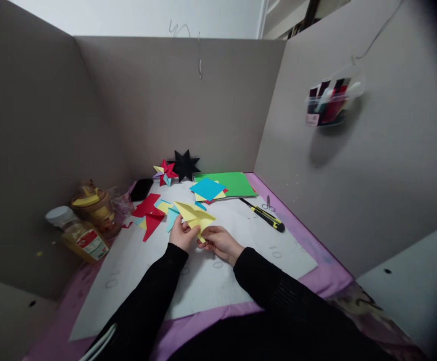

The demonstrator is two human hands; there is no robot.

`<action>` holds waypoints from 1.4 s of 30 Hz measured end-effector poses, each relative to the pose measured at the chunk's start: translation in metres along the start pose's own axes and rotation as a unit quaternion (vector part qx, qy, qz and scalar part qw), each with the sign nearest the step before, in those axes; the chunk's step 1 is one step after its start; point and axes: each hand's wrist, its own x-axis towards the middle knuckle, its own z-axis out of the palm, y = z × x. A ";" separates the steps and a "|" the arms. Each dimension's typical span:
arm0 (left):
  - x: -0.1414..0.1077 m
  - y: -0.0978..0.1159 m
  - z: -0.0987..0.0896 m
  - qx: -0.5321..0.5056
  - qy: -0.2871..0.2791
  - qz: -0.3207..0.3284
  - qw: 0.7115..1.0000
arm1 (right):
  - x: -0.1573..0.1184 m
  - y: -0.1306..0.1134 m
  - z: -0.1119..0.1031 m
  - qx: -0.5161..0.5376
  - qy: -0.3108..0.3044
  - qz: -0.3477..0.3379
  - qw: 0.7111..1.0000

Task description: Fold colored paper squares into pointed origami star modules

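A folded yellow paper piece (196, 216) with pointed ends is held above the white sheet (128, 281) on the table. My left hand (183, 234) grips its left lower part, thumb on top. At its bottom tip, the fingers of my right hand (218, 241) are closed on the same paper. Just left of my left hand lie folded red pieces (153, 223) and a light blue piece (172, 218). Behind the yellow paper, a blue square (207, 189) rests on green sheets (237, 184).
A yellow-black cutter (267, 217) and small scissors (268, 205) lie on the right. At the back stand a black paper star (186, 165) and a multicoloured star (165, 173). On the left are a glue bottle (85, 240), a brown pot (94, 208) and a black phone (142, 190).
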 end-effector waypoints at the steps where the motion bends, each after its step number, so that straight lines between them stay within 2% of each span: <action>1: 0.001 -0.002 0.000 -0.012 0.001 -0.001 1.000 | 0.000 0.000 0.000 -0.005 0.008 -0.012 1.000; 5: 0.002 -0.010 -0.002 -0.049 -0.019 -0.012 0.999 | 0.002 -0.002 0.001 -0.019 0.045 -0.064 0.997; 10: 0.000 -0.010 0.002 -0.005 -0.099 -0.017 0.995 | 0.003 -0.003 0.002 -0.025 0.068 -0.130 0.989; 14: -0.004 -0.008 0.007 0.003 -0.115 -0.017 0.993 | 0.001 -0.003 0.005 -0.023 0.051 -0.165 0.985; 17: -0.004 -0.005 0.007 -0.017 -0.106 -0.004 0.994 | -0.001 -0.006 0.006 0.003 0.029 -0.139 0.990; 21: -0.003 0.000 0.006 -0.085 -0.033 0.032 0.995 | -0.002 -0.008 0.003 0.040 -0.034 -0.055 0.997; 26: -0.001 0.000 0.005 -0.138 0.013 -0.030 0.990 | -0.001 -0.001 0.000 -0.014 -0.086 0.037 0.995; 29: 0.000 -0.004 0.005 -0.143 0.051 -0.031 0.988 | -0.002 0.001 0.000 -0.035 -0.107 0.076 0.991; 34: -0.002 -0.005 0.007 -0.155 0.045 -0.047 0.986 | -0.003 0.000 0.000 -0.025 -0.124 0.085 0.988; 38: -0.005 -0.003 0.008 -0.150 0.029 -0.058 0.987 | -0.002 0.001 0.000 -0.016 -0.108 0.060 0.992; 42: -0.005 -0.005 0.007 -0.118 0.038 -0.051 0.991 | 0.000 0.003 0.000 -0.016 -0.102 0.051 0.993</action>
